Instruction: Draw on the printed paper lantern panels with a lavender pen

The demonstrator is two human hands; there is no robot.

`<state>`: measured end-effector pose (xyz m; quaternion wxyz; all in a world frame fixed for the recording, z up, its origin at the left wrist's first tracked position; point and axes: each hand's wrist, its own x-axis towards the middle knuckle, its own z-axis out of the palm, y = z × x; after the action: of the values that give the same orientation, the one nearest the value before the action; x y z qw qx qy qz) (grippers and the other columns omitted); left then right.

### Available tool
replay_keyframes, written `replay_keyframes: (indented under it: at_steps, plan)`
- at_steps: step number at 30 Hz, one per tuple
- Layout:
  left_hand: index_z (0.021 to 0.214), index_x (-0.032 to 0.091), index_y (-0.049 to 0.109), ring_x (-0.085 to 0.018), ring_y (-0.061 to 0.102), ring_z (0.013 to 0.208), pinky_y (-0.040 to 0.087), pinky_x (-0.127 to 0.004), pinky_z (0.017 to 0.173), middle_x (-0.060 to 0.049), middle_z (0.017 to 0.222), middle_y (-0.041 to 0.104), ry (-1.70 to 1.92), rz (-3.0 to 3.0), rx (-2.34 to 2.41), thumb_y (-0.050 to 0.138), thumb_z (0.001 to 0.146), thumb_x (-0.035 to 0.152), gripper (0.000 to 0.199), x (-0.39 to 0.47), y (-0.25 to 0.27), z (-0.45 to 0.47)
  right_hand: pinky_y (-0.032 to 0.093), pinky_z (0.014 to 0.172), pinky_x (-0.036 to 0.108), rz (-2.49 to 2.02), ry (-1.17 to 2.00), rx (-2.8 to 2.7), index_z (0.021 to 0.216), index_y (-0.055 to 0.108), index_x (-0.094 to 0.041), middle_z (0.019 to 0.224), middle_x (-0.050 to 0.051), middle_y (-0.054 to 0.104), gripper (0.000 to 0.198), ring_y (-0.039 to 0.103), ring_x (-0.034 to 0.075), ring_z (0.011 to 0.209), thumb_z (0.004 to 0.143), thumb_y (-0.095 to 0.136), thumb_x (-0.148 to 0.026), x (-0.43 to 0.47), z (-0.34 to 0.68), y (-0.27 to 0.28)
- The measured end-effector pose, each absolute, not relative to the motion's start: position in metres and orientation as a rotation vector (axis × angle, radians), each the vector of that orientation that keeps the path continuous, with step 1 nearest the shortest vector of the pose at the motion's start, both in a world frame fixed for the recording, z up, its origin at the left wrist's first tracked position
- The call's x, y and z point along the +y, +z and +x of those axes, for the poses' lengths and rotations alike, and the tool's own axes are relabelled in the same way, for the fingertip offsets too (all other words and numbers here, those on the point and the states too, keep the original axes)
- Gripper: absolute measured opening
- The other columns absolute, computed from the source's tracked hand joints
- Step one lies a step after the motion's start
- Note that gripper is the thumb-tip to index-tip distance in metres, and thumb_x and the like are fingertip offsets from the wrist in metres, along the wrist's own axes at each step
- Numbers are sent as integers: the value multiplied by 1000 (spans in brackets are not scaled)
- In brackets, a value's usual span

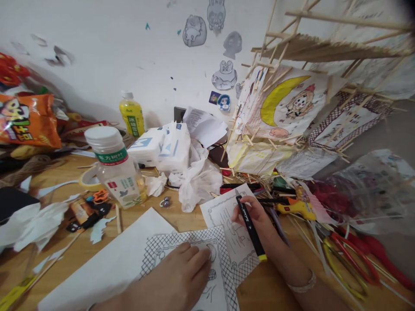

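Note:
My right hand (254, 218) grips a black marker (249, 226) with a yellow end. The yellow end points down toward my wrist, and the narrow far end lies over a small line-drawn sheet (222, 211). On a larger drawing with a crosshatched border (181, 237) rests my left hand (181, 274), its fingers curled inward. Those fingertips are hidden, so whether anything is inside them does not show. The drawing overlaps a blank white sheet (113, 255) on the left and the small sheet on the right.
A plastic bottle (118, 172), tape roll (90, 179), tissue packs (168, 144) and a plastic bag (201, 179) crowd the back. On the right are a stick-built house model (292, 103), a yellow glue gun (296, 207) and scissors (348, 259). Paper scraps (35, 220) lie left.

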<state>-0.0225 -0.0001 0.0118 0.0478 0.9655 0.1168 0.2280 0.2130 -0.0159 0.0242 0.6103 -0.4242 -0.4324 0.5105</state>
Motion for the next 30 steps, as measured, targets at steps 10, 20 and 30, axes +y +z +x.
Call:
replay_keyframes:
  at_steps: [10,20,30]
  plan:
    - [85,16,55,-16,54,66,43,-30,59,-7,88,62,713,3039,335,45,91,7,14,1,0,-26,41,49,25,-887,1294,-1197,94,63,-18,64,2,62,58,54,14,52,84,45,-72,-28,202,18]
    - [90,12,57,-15,51,55,40,-31,50,-8,92,65,675,3157,285,47,89,8,11,1,2,-26,38,49,22,-1407,1128,-1618,57,60,-18,51,-3,52,16,49,11,50,73,59,-23,-30,188,33]
    - [93,12,56,-15,51,55,40,-31,49,-8,91,64,548,3155,312,43,91,8,13,-1,7,-27,40,52,24,-1425,988,-1797,54,54,-20,55,-1,57,18,53,14,55,72,54,-20,-32,188,36]
